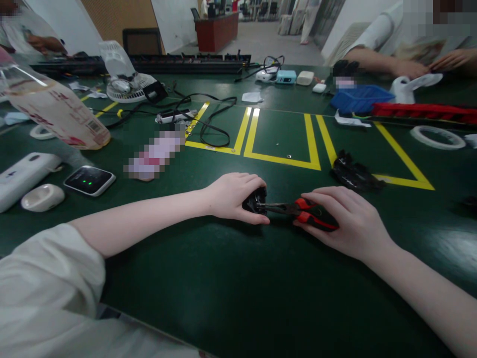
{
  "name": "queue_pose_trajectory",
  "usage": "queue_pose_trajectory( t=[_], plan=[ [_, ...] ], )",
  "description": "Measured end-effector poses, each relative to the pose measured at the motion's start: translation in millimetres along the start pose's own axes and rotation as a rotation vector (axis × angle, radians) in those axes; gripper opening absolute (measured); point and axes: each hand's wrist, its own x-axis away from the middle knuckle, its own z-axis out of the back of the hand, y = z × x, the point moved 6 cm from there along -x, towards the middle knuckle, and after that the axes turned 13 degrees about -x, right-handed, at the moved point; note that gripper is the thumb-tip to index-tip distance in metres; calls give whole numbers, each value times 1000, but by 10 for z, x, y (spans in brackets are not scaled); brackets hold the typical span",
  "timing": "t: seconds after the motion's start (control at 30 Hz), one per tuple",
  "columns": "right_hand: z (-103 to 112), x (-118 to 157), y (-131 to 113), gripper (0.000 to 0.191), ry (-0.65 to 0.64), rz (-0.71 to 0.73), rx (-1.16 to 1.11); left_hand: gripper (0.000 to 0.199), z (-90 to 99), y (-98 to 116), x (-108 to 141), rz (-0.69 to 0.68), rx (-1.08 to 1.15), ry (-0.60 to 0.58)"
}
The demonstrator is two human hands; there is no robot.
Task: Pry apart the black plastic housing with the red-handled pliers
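My left hand is closed around a small black part, its thumb below and its fingers over the top; the kind of part is not clear. In my right hand are needle-nose pliers with red and black handles. Their jaws point left and reach the black part, touching or gripping it; I cannot tell which. A crumpled black plastic piece lies beyond my right hand.
Yellow tape outlines mark the green table. At left stand a tilted-looking bottle, a white device with green lights and a fan. A blue bin and a tape roll lie right. Co-workers sit opposite.
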Motion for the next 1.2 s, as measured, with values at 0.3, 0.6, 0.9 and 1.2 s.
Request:
queue_pose_trajectory(
  t=[0.3,0.6,0.9,1.2],
  plan=[
    [2,5,7,42,12,2,20,69,-15,-5,-2,4,-14,7],
    [1,-4,40,43,9,-47,13,67,-13,-12,-10,-20,-2,0],
    [7,-16,12,37,-1,-20,27,68,-16,-9,-13,-24,-10,-32],
    [24,-12,-48,38,20,39,107,69,-19,1,-16,-28,-35,-31]
  ],
)
